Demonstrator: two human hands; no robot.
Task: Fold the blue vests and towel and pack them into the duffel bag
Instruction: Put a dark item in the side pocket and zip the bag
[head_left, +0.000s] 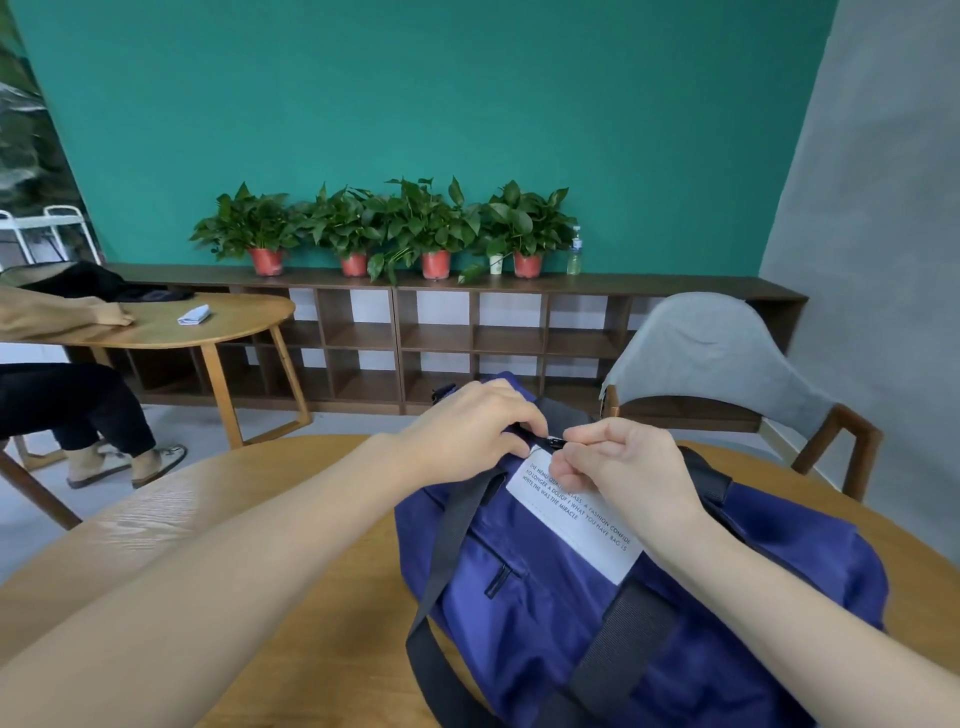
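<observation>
Duffel bag (597, 597), blue with black straps (447, 551), lies on our round wooden table (291, 597), toward its right side. Going left to right: a seated person's legs (78, 405) show beside a second table (208, 327); our left hand (467, 423) curls its fingers over the bag's top edge, gripping the fabric by the zipper; the black zipper pull (551, 442) sits between both hands; our right hand (623, 467) pinches that pull just above the white label (576, 519). A grey chair (717, 353) stands behind.
</observation>
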